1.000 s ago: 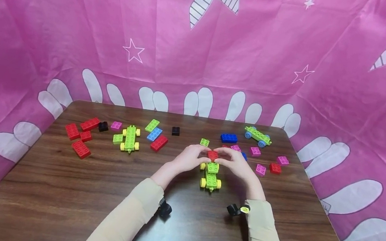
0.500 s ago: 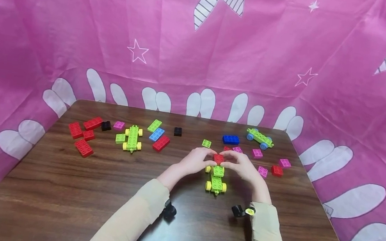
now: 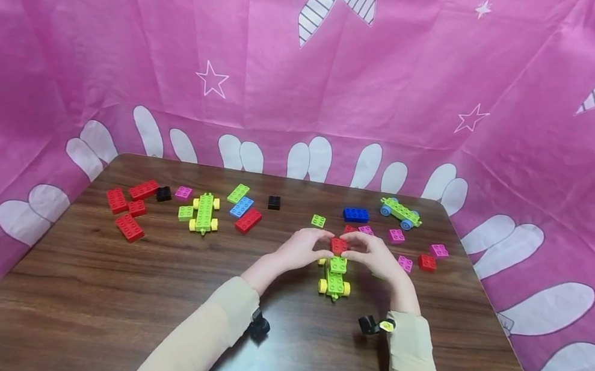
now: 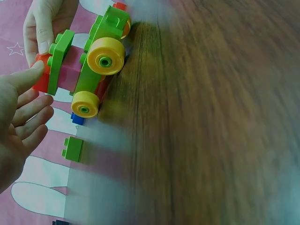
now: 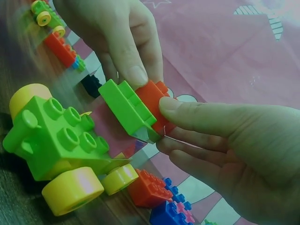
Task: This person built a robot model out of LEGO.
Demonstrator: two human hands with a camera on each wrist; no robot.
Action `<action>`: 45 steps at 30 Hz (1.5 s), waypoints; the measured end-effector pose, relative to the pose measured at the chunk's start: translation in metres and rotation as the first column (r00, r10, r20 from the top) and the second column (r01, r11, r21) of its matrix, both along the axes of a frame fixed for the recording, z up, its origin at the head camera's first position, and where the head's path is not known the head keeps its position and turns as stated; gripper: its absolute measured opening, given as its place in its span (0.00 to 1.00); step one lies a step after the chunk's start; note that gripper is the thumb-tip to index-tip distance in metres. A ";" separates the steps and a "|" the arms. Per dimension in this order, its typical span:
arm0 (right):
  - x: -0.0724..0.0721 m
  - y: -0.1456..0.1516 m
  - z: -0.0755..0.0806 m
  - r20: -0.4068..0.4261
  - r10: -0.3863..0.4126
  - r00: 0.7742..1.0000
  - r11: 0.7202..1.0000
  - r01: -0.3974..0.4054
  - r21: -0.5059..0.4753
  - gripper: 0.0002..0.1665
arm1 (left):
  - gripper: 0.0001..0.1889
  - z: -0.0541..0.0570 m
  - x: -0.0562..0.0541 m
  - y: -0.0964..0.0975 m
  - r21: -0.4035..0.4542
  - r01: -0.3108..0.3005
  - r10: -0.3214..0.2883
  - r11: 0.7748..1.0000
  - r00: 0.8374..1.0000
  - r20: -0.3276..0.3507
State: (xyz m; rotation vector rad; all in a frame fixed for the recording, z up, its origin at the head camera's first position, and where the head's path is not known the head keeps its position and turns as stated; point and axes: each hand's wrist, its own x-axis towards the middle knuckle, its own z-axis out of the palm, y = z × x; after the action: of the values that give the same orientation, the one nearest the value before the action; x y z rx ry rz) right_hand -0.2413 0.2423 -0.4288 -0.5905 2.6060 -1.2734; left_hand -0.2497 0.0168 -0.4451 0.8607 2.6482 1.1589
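A lime-green wheeled base with yellow wheels stands between the hands. On it sits a pink brick, which carries a lime-green brick. A red brick tops this stack at its far end. The left hand pinches the red brick from the left, its thumb on the near side. From the right, the right hand pinches the same brick between thumb and fingers. In the right wrist view both thumbs press on the red brick, which lies right against the lime-green one.
Left on the table are several red bricks and another yellow-wheeled base. A blue brick and a blue-wheeled base lie at the back right. Pink bricks and a red one are beyond the right hand.
The head view has shifted slightly since a second ago. Both hands and the wheeled base have moved a little to the right, keeping the same hold on the red brick.
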 end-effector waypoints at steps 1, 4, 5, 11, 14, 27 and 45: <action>0.000 0.000 0.000 0.002 0.001 1.000 1.000 -0.001 0.002 0.25 | 0.25 0.000 0.000 -0.002 -0.003 0.003 -0.003 1.000 1.000 0.003; 0.001 0.000 0.000 0.015 -0.002 1.000 1.000 0.002 -0.004 0.26 | 0.25 0.001 0.002 -0.009 -0.015 0.009 -0.009 1.000 1.000 0.007; 0.001 0.001 0.000 0.019 -0.001 1.000 1.000 0.001 -0.007 0.26 | 0.25 0.001 0.002 -0.012 -0.017 0.010 -0.010 1.000 1.000 0.005; 0.002 0.000 -0.001 0.027 -0.003 1.000 1.000 0.003 -0.021 0.27 | 0.24 0.006 0.004 -0.036 -0.029 0.006 -0.006 1.000 1.000 -0.007; 0.001 0.000 -0.002 0.014 -0.005 1.000 1.000 0.006 -0.025 0.27 | 0.24 0.011 0.006 -0.052 -0.037 -0.011 0.010 0.999 0.999 -0.034; -0.002 -0.002 -0.004 -0.005 -0.009 1.000 1.000 0.009 -0.015 0.25 | 0.28 0.020 0.002 -0.135 -0.068 -0.146 0.130 0.987 0.971 -0.203; -0.001 -0.001 -0.004 -0.001 -0.010 1.000 1.000 0.010 -0.002 0.26 | 0.48 0.018 -0.028 -0.244 -0.168 -0.210 0.201 0.963 0.977 -0.070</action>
State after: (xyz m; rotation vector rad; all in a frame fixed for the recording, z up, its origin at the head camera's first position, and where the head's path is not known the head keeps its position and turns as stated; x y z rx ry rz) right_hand -0.2424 0.2416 -0.4328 -0.5789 2.6125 -1.2788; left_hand -0.2778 -0.2269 -0.4271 0.6054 2.8860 0.9340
